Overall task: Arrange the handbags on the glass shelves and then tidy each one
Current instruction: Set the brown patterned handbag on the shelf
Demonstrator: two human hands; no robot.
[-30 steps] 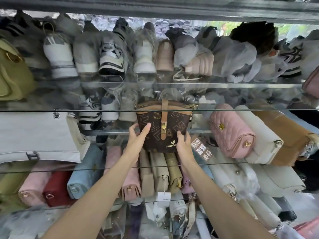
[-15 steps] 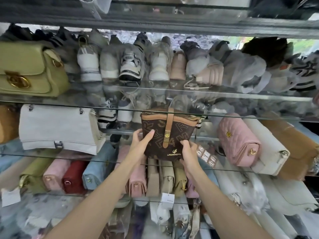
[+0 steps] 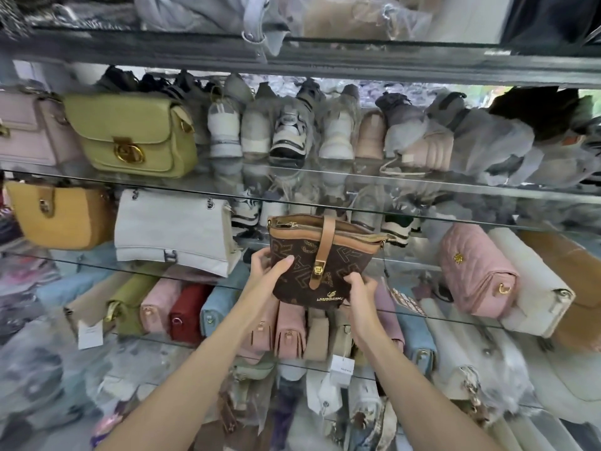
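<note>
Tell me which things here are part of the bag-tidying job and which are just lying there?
Job: brown patterned handbag with tan strap, held by left hand and right hand; glass shelf; pink quilted handbag; white fabric handbag.

Lying about: row of sneakers; white paper tag.

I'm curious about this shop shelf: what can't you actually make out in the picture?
Head view only:
- Gold lettering low on the brown handbag: too small to read.
- Right hand: its fingertips are hidden behind that bag.
- White price tag: print too small.
- Top shelf goods: cut off by the upper edge, blurred behind plastic.
</note>
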